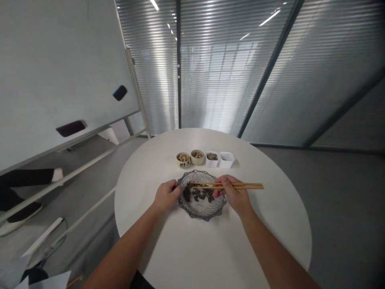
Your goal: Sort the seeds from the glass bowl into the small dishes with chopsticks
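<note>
A clear glass bowl (204, 212) with a scalloped rim sits on the white round table (198, 253). Small dark brown pieces (203, 195) lie in it; their exact kind is too small to tell. My left hand (166, 196) grips the bowl's left rim, fingers closed. In my right hand (233, 192), above the bowl's right side, is a pair of wooden chopsticks (251, 186). Their tips point left into the bowl, near the dark pieces. Whether a piece is pinched between the tips I cannot tell.
Behind the bowl stand two round cups (183, 165) (197, 161) with light brown pieces, a white square cup (212, 163) with dark bits, and another white cup (226, 164). A whiteboard (75, 72) on a frame is at left. Past it, a person's leg (27, 176) shows.
</note>
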Demonstrator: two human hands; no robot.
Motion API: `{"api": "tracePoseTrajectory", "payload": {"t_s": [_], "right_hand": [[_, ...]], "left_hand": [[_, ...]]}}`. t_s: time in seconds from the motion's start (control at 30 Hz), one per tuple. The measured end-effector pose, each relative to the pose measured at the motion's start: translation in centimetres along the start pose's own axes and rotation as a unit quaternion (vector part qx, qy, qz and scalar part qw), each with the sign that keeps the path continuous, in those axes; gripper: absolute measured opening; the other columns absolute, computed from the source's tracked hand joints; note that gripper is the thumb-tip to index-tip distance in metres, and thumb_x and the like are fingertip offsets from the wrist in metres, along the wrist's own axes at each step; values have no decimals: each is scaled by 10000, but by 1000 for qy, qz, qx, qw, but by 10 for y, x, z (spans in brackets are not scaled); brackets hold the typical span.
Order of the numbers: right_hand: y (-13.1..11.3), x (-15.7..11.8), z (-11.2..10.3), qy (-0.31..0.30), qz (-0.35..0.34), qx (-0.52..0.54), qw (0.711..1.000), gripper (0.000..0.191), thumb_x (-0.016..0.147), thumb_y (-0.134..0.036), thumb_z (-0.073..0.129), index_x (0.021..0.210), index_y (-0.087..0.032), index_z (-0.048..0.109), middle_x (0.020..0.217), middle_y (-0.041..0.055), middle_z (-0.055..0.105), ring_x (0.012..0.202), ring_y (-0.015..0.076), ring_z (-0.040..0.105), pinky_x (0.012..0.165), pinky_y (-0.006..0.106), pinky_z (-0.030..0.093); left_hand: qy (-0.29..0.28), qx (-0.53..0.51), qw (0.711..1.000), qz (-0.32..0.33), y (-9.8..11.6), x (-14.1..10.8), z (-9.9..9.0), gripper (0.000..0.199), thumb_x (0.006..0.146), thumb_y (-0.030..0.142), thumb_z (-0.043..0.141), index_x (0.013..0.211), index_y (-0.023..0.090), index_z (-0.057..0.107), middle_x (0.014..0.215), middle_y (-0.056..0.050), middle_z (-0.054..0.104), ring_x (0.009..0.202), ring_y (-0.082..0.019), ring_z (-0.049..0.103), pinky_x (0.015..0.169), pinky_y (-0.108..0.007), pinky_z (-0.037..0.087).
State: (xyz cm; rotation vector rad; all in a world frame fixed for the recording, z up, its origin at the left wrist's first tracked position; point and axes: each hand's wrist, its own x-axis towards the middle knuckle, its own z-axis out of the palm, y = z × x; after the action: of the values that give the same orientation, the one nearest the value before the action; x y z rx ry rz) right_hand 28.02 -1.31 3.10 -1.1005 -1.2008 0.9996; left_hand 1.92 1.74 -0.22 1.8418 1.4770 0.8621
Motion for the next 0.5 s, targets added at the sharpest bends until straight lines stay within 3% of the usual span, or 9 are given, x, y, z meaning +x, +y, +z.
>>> {"api": "tracePoseTrajectory", "payload": {"t_s": [0.5], "right_hand": [[-7, 0, 3, -2, -4, -11, 1000, 507, 847, -687, 656, 786, -184, 672, 517, 25, 681, 424, 167, 656, 426, 239, 539]], "left_hand": [[-5, 0, 1000, -6, 2, 0, -1, 282, 859, 390, 505, 657, 194, 481, 592, 47, 433, 610, -117, 427, 576, -258, 260]]}}
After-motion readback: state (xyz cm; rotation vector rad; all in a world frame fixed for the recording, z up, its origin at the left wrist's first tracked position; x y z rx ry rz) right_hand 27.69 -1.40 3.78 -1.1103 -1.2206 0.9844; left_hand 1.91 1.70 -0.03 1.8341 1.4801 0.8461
